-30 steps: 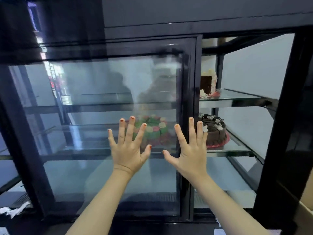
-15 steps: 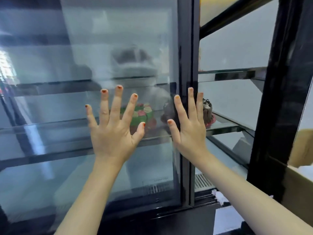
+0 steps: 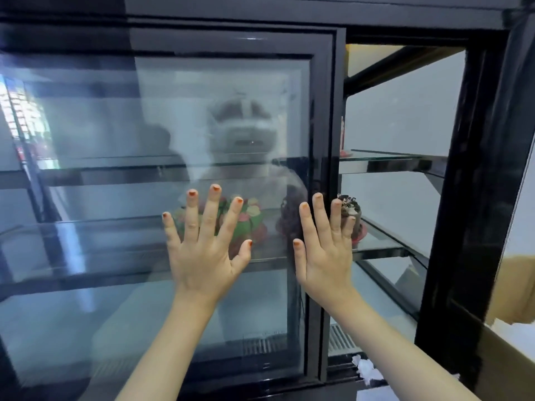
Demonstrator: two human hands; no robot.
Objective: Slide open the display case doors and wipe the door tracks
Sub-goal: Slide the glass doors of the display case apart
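Observation:
A black-framed glass sliding door [image 3: 225, 111] of the display case fills the middle of the head view, slid left so the case stands open on its right. My left hand [image 3: 202, 250] lies flat on the glass with its fingers spread. My right hand [image 3: 327, 250] lies flat across the door's right frame bar [image 3: 327, 125], fingers apart. Neither hand holds anything. The bottom door track [image 3: 344, 369] shows below the open part, with a crumpled white tissue [image 3: 366, 369] lying on it.
Glass shelves [image 3: 388, 157] cross the case. A green and pink cake [image 3: 249, 218] sits behind the glass and a chocolate cake [image 3: 351, 215] on the middle shelf. The black right post [image 3: 474, 198] bounds the opening. A cardboard box [image 3: 518, 290] is at the far right.
Both hands stay flat on the door. The view has shifted over the second, and the door's right frame now hides more of the chocolate cake than it did a second ago.

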